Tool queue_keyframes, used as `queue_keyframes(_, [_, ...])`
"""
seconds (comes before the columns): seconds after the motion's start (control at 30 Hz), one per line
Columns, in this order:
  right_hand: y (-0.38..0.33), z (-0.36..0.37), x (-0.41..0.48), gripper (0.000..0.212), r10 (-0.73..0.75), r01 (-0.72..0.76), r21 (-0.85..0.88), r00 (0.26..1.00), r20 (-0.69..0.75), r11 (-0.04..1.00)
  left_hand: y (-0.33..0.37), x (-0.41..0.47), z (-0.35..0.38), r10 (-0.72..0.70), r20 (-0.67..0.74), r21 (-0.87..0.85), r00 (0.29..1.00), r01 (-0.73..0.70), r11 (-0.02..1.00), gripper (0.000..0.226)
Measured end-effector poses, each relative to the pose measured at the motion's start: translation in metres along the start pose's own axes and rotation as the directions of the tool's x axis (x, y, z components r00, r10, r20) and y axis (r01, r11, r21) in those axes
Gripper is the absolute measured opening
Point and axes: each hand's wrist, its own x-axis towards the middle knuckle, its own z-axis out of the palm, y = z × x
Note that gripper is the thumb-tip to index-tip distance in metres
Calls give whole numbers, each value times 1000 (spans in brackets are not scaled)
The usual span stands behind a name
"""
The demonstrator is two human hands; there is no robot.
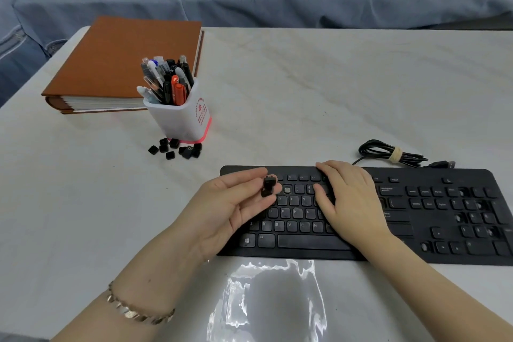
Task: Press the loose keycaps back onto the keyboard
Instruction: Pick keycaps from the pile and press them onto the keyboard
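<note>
My left hand (224,200) pinches small black keycaps (268,186) at its fingertips; my right hand (344,200) lies flat and open, holding nothing, on the keyboard (433,255) beside it. Slick, hard plastic could slip or seat crooked on the empty socket (287,189) between my hands. More loose keycaps (175,148) lie beyond my left hand on the counter (305,91).

Keyboard (416,219) right end cut off by frame edge; numpad legends too blurred to read. Right hand (349,203) hides keys under palm, approx middle rows. Left hand (230,203) covers keyboard's left edge; black keycaps (268,186) at fingertips, count and legends unclear. Loose keycap pile (175,148) too small to count or read. Red print on pen cup (180,119) illegible. Clear plastic bag (266,305) cut off at bottom edge.
</note>
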Motion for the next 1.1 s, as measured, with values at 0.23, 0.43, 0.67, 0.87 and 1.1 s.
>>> queue_keyframes(0.23, [-2,-2,0,44,7,-7,14,1000,5,1000,-7,0,3,-33,-57,73,998,37,997,9])
queue_keyframes(0.43, [-1,-4,0,46,31,-32,32,998,52,999,-11,1,7,-11,-104,131,995,25,991,7])
queue_keyframes(0.67, [-24,-30,4,28,79,-113,463,993,91,879,-16,3,11,65,-121,251,991,-33,968,4])
queue_keyframes(0.87, [-55,-49,1,22,75,-398,803,910,409,444,-23,4,14,122,-69,384,990,-87,919,4])
queue_keyframes(1.1, [-49,-49,-5,23,208,-494,795,869,448,353,-27,5,-3,231,-81,515,969,-158,842,16])
